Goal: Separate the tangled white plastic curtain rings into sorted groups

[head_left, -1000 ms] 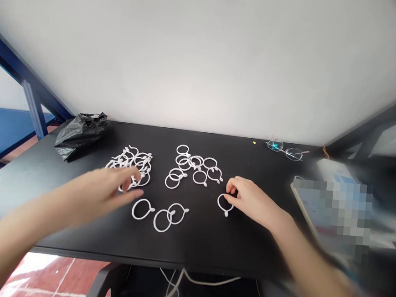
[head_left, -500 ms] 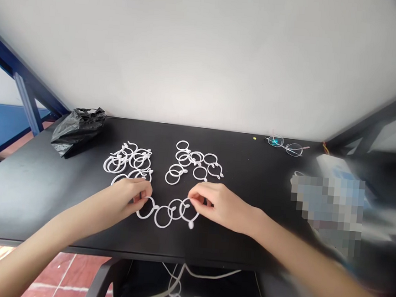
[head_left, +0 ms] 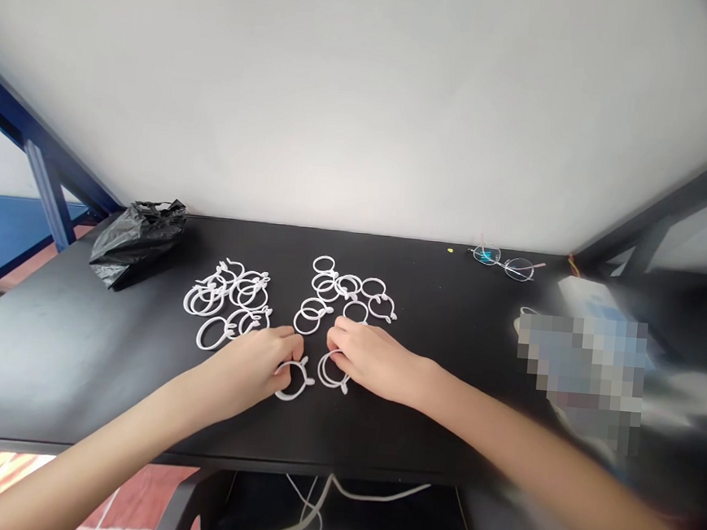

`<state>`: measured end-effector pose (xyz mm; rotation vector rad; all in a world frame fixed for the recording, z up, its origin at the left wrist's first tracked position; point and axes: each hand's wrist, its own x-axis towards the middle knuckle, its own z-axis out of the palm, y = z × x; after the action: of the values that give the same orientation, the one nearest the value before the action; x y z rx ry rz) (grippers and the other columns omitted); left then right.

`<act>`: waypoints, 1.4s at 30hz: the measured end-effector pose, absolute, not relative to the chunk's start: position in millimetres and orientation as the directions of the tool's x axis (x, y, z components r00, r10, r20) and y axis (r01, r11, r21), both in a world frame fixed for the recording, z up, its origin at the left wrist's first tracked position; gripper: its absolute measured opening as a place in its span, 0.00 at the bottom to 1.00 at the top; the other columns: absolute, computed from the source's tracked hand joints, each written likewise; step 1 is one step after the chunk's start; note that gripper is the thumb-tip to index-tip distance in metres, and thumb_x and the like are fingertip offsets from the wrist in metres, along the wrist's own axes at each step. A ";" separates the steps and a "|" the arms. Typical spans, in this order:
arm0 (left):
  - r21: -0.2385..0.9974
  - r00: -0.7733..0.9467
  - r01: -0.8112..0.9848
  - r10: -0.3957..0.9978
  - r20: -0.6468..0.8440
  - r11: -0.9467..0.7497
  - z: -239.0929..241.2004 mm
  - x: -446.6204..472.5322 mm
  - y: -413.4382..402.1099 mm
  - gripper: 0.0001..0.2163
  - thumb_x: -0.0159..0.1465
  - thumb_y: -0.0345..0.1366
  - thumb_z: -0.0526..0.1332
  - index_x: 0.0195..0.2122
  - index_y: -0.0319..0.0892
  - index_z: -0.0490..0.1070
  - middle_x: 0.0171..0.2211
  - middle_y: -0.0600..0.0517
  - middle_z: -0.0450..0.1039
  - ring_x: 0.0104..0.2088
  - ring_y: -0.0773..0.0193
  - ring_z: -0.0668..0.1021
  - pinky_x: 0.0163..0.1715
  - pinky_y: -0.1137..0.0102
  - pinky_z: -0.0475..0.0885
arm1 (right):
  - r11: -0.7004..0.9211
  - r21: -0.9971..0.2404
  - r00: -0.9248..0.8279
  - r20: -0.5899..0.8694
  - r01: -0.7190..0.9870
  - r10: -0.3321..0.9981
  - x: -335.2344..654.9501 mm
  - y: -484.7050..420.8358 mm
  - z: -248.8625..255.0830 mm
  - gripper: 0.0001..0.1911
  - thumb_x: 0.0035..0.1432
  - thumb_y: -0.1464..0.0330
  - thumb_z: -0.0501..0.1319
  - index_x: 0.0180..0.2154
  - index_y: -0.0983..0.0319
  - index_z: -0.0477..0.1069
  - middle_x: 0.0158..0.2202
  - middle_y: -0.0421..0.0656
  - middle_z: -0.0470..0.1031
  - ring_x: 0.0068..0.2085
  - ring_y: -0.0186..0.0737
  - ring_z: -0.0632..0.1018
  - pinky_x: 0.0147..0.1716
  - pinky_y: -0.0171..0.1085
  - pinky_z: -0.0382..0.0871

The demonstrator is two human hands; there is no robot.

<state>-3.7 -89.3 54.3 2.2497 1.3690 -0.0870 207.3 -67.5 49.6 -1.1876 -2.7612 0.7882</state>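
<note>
My left hand [head_left: 266, 364] is closed, its fingers pinching white plastic curtain rings [head_left: 291, 399] with small eyelets, held stacked together just above or on the desk. Close by on the right, my right hand [head_left: 374, 360] grips another overlapping pair of curtain rings [head_left: 322, 374]; its fingertips are partly hidden. Beyond my left hand lies a tangled pile of the same rings [head_left: 207, 300]. A second, looser group of rings [head_left: 308, 320] spreads out behind the gap between my hands.
A crumpled black plastic bag [head_left: 138, 240] sits at the desk's back left. Eyeglasses [head_left: 504, 265] lie at the back right, near a white and blue box [head_left: 589, 296] and a pixelated patch. White cables [head_left: 309, 515] hang below the front edge of the black desk [head_left: 104, 392].
My left hand has moved right, towards my right hand. The rings strung out between the hands are now gathered into two small stacks, one at each hand.
</note>
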 end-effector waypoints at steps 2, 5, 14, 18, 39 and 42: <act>0.455 0.515 0.804 0.831 -0.211 -0.382 57.5 -9.0 -75.8 0.08 0.61 0.29 0.53 0.34 0.43 0.71 0.34 0.51 0.72 0.30 0.63 0.74 0.30 0.70 0.66 | 0.569 -0.508 -0.712 -0.135 0.647 0.689 217.8 -64.2 51.3 0.05 0.64 0.75 0.57 0.33 0.64 0.67 0.35 0.42 0.71 0.29 0.33 0.69 0.28 0.33 0.58; 0.536 0.518 0.734 0.854 -0.046 -0.416 59.5 -15.3 -50.2 0.10 0.65 0.35 0.53 0.37 0.44 0.74 0.35 0.51 0.73 0.32 0.64 0.74 0.32 0.71 0.68 | 0.510 -0.596 -0.663 -0.051 0.620 0.747 233.3 -54.4 51.0 0.06 0.65 0.75 0.55 0.34 0.63 0.67 0.32 0.40 0.71 0.30 0.33 0.69 0.30 0.32 0.59; 0.378 0.521 0.822 0.829 -0.202 -0.425 50.8 -5.7 -7.1 0.06 0.59 0.36 0.55 0.30 0.43 0.70 0.33 0.50 0.72 0.31 0.62 0.73 0.32 0.69 0.66 | 0.404 -0.463 -0.493 -0.084 0.789 0.866 233.6 -19.8 42.5 0.06 0.58 0.78 0.58 0.38 0.64 0.70 0.30 0.41 0.71 0.30 0.35 0.70 0.28 0.33 0.55; 0.397 0.508 0.832 0.821 -0.262 -0.388 52.3 -6.6 -11.0 0.03 0.59 0.36 0.56 0.30 0.44 0.66 0.31 0.52 0.73 0.28 0.63 0.73 0.29 0.70 0.64 | 0.401 -0.421 -0.475 -0.084 0.813 0.876 231.8 -21.2 42.9 0.10 0.60 0.74 0.59 0.45 0.63 0.68 0.31 0.42 0.71 0.33 0.38 0.72 0.28 0.33 0.55; 0.383 0.520 0.845 0.744 -0.420 -0.374 73.6 -4.0 -31.7 0.03 0.51 0.29 0.57 0.27 0.43 0.67 0.31 0.52 0.74 0.31 0.61 0.75 0.29 0.70 0.65 | 0.517 -0.558 -0.620 0.005 0.649 0.785 242.6 -30.7 48.0 0.08 0.59 0.78 0.57 0.28 0.63 0.63 0.32 0.40 0.65 0.29 0.32 0.65 0.27 0.33 0.57; 0.279 0.472 0.879 0.787 -0.396 -0.387 64.5 3.6 -35.0 0.06 0.51 0.28 0.57 0.30 0.44 0.66 0.34 0.51 0.74 0.32 0.60 0.75 0.28 0.70 0.63 | 0.525 -0.597 -0.641 0.024 0.606 0.767 242.8 -32.8 48.4 0.08 0.57 0.78 0.57 0.28 0.63 0.62 0.32 0.39 0.64 0.27 0.30 0.64 0.27 0.32 0.56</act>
<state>3.6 -35.0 64.5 2.2748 1.3865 -0.2744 242.8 -32.8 48.4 -1.1487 -2.4834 0.8080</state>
